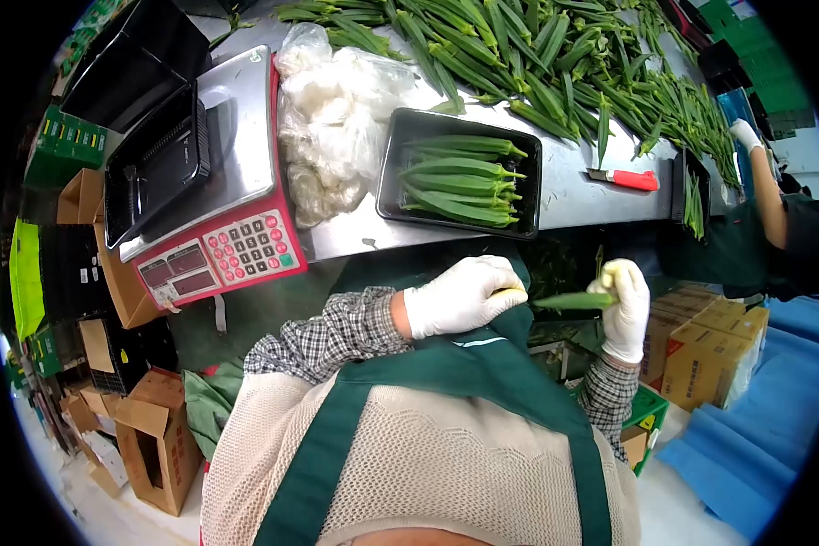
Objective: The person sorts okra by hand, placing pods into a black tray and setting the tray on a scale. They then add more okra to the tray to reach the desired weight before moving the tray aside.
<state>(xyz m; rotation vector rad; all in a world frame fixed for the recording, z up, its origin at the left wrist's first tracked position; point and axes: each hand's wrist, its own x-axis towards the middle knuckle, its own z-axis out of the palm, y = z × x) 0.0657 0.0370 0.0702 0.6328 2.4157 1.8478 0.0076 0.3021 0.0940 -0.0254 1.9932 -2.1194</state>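
White gloves on both hands, and the action sits low, just below the near edge of the bench (573, 196). The right hand (626, 309) is closed around the thick end of a single okra pod (575, 300), holding it level so the pointed tip aims across at the left hand (464, 296). That left hand is curled tight right at the tip, with something pale yellow poking from the fingers, possibly a small blade's handle, though the view is too soft to be sure. Holding the pod out in the open, clear of the apron, looks like a way to keep it steady between both hands for a check or a trim. Up on the bench, a black tray (387, 182) waits close to the edge, its pods laid side by side, easy reach and a neat fit. Beside it lies a heap of plastic bags (332, 118), then a red scale (237, 182) carrying empty trays (155, 168). The loose okra pile (537, 55) lies farther back, a red-handled knife (626, 179) near it, and a co-worker's gloved hand (746, 135) works far right.
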